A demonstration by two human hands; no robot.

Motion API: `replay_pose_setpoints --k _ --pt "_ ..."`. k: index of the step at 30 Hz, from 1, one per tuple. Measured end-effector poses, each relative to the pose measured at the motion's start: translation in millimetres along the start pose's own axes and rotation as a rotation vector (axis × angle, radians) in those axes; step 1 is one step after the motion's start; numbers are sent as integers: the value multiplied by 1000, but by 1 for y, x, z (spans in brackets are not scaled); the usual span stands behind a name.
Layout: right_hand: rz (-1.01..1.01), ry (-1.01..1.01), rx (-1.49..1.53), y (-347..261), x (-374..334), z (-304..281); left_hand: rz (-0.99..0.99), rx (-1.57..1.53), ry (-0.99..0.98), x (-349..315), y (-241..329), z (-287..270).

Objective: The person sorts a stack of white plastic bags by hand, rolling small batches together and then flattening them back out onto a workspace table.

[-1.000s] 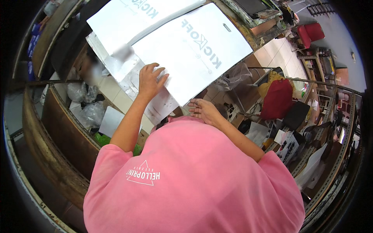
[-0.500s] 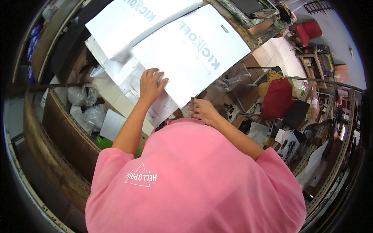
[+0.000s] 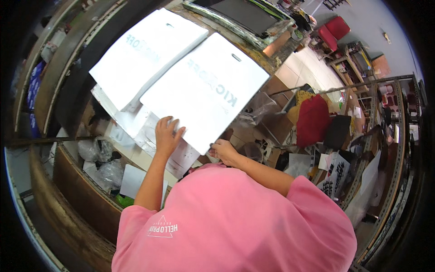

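Observation:
Two stacks of flat white bags, each with a handle slot and grey print, lie side by side on a work table. My left hand (image 3: 168, 135) rests with spread fingers on the near left edge of the right stack (image 3: 213, 86). At that stack's near corner is my right hand (image 3: 223, 152), its fingers curled in. A small dark thing shows at the right fingertips, too small to name. The left stack (image 3: 140, 59) lies beyond my left hand, its right edge against the right stack.
The stained table edge (image 3: 179, 164) shows below the bags. A dark framed panel (image 3: 240, 16) lies at the far end. To the right are a red cloth (image 3: 312, 120) and cluttered metal shelving (image 3: 398, 122). Plastic bags (image 3: 108, 174) fill a shelf at left.
The view has shifted, so the stacks sit lower and further left. A blurred near end of the left stack now lies still and sharp. Both hands keep their places at the right stack.

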State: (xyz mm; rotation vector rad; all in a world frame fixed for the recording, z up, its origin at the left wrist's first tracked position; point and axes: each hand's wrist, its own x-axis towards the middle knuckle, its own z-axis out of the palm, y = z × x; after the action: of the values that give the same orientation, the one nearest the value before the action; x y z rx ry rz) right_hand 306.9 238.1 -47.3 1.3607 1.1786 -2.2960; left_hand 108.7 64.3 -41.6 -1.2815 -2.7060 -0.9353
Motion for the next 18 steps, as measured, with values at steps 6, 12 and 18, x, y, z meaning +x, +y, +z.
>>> replay_pose_setpoints --k 6,12,18 --pt "41 -7 -106 4 10 -6 -24 -13 -27 2 8 -10" --pt "271 -105 -11 -26 -8 -1 -68 264 -198 -3 40 -9" --pt "222 -297 411 -44 -12 28 39 149 -289 -27 63 19"
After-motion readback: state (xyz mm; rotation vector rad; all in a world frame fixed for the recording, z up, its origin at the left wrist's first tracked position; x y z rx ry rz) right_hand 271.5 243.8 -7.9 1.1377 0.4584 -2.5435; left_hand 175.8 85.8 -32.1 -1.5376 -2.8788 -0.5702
